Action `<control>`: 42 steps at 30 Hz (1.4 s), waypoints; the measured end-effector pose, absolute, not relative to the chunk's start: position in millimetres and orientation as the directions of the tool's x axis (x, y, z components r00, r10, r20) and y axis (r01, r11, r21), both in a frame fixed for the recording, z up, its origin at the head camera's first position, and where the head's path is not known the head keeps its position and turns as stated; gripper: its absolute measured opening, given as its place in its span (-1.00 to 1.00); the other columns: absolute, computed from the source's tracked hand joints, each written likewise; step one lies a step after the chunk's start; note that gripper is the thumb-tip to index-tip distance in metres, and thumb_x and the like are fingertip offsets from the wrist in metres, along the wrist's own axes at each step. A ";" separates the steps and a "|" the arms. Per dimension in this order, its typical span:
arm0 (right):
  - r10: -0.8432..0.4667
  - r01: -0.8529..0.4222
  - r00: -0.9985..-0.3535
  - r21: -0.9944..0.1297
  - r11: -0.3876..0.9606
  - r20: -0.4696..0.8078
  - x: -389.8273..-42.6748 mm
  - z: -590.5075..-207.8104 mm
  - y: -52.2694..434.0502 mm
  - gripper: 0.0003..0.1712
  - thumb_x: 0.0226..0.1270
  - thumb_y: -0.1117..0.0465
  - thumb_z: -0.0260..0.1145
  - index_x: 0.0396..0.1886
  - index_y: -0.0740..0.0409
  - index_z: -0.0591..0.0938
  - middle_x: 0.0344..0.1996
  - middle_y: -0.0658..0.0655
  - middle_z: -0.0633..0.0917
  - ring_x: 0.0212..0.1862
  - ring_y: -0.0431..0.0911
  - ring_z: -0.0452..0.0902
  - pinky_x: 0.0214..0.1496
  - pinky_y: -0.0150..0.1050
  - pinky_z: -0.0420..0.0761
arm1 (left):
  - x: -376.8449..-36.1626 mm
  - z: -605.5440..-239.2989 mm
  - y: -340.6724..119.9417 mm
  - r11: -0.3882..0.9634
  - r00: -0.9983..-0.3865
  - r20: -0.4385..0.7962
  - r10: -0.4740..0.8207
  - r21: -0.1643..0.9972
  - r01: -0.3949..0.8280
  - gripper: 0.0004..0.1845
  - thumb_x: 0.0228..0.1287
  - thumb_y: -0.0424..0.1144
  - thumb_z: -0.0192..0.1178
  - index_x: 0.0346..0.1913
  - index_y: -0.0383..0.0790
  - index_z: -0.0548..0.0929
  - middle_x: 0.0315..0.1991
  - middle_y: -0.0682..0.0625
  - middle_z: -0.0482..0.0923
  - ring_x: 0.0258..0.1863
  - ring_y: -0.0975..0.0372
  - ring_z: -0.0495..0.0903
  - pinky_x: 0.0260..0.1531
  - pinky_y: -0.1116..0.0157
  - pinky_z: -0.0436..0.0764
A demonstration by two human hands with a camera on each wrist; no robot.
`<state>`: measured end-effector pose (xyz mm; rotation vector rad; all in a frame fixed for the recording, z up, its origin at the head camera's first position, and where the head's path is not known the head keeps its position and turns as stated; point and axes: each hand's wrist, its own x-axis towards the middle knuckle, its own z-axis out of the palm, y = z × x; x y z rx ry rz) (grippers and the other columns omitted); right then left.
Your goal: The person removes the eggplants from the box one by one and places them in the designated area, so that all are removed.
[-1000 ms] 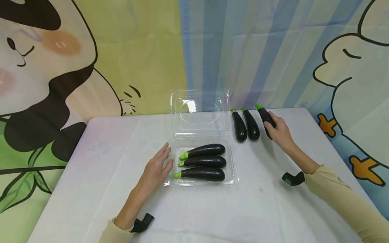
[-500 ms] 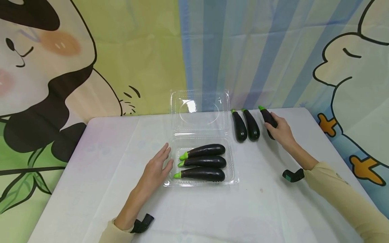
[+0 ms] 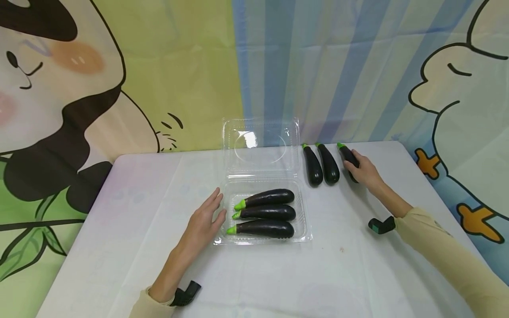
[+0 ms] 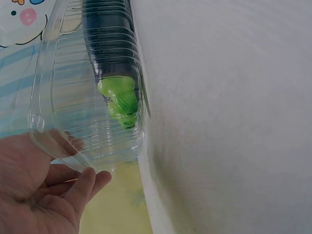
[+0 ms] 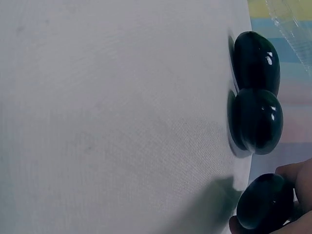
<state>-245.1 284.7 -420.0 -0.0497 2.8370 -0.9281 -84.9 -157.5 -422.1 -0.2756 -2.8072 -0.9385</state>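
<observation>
My right hand (image 3: 366, 171) grips a dark eggplant with a green stem end (image 3: 348, 155) at the table's back right. The right wrist view shows that eggplant's rounded end (image 5: 263, 202) between the fingers. Two more eggplants (image 3: 313, 167) lie side by side just left of it. Fingers extended, my left hand (image 3: 203, 221) rests at the left edge of an open clear plastic clamshell container (image 3: 304, 221). Inside the container lie three eggplants (image 3: 266, 228), stems pointing left. From the left wrist, one green stem (image 4: 119, 97) shows through the ribbed wall.
Behind the base, the container's clear lid (image 3: 260, 152) stands raised near the table's back edge. A white cloth covers the table (image 3: 278, 278). A printed curtain (image 3: 191, 75) hangs directly behind it.
The eggplant in my right hand has come down slightly toward the table, beside the two loose ones. The left hand and the container have stayed in place.
</observation>
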 end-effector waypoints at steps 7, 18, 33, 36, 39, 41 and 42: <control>-0.106 0.011 -0.981 -0.592 0.806 -0.162 -249.7 -419.9 281.6 -0.22 0.44 -0.09 -0.16 0.44 0.24 -0.16 0.36 0.51 -0.01 0.37 0.40 -0.11 0.36 0.27 0.04 | -84.4 -422.5 -157.9 0.785 -0.969 0.218 0.117 0.577 0.225 -0.49 0.25 -0.24 0.12 0.24 -0.36 0.38 0.35 -0.15 0.25 0.28 0.03 0.34 0.19 0.08 0.42; -0.124 0.009 -0.976 -0.599 0.800 -0.180 -257.1 -420.6 275.5 -0.20 0.45 -0.10 -0.20 0.44 0.28 -0.21 0.39 0.48 -0.07 0.40 0.37 -0.16 0.39 0.25 -0.01 | -84.5 -422.2 -158.2 0.784 -0.969 0.217 0.120 0.578 0.226 -0.49 0.25 -0.24 0.11 0.24 -0.37 0.38 0.35 -0.15 0.25 0.28 0.03 0.34 0.20 0.08 0.43; -0.164 -0.038 -0.973 -0.592 0.805 -0.161 -258.1 -425.3 272.0 -0.22 0.48 -0.04 -0.24 0.42 0.36 -0.25 0.35 0.56 -0.06 0.38 0.40 -0.15 0.39 0.26 -0.02 | -85.4 -423.3 -157.2 0.781 -0.968 0.216 0.126 0.581 0.231 -0.48 0.25 -0.25 0.11 0.25 -0.37 0.36 0.36 -0.14 0.23 0.29 0.03 0.33 0.19 0.08 0.43; -0.178 -0.059 -0.973 -0.585 0.809 -0.149 -258.3 -424.2 269.6 -0.23 0.48 -0.01 -0.24 0.41 0.40 -0.25 0.35 0.57 -0.06 0.38 0.41 -0.15 0.40 0.26 -0.03 | -84.8 -422.8 -157.2 0.783 -0.971 0.205 0.122 0.581 0.221 -0.48 0.27 -0.24 0.09 0.26 -0.36 0.36 0.37 -0.12 0.22 0.30 0.05 0.32 0.19 0.09 0.43; -0.185 -0.059 -0.970 -0.584 0.809 -0.158 -258.1 -423.1 268.0 -0.24 0.49 0.01 -0.26 0.40 0.41 -0.27 0.35 0.56 -0.09 0.38 0.40 -0.17 0.40 0.25 -0.05 | -84.7 -423.1 -157.4 0.785 -0.972 0.201 0.123 0.579 0.219 -0.48 0.27 -0.24 0.09 0.26 -0.35 0.35 0.38 -0.12 0.21 0.30 0.05 0.32 0.20 0.09 0.42; -0.188 -0.058 -0.968 -0.583 0.810 -0.165 -258.2 -422.9 267.9 -0.24 0.49 0.02 -0.27 0.40 0.41 -0.28 0.36 0.54 -0.11 0.39 0.39 -0.19 0.41 0.24 -0.06 | -84.5 -423.1 -157.6 0.787 -0.972 0.199 0.123 0.577 0.218 -0.48 0.27 -0.23 0.09 0.27 -0.35 0.35 0.38 -0.11 0.20 0.31 0.05 0.31 0.20 0.09 0.43; -0.190 -0.057 -0.967 -0.586 0.808 -0.168 -258.4 -422.8 268.0 -0.25 0.49 0.02 -0.28 0.40 0.41 -0.28 0.37 0.54 -0.12 0.40 0.38 -0.20 0.42 0.23 -0.07 | -84.5 -422.8 -157.6 0.787 -0.972 0.200 0.124 0.577 0.219 -0.48 0.27 -0.24 0.09 0.27 -0.35 0.35 0.38 -0.12 0.21 0.30 0.05 0.32 0.19 0.09 0.43</control>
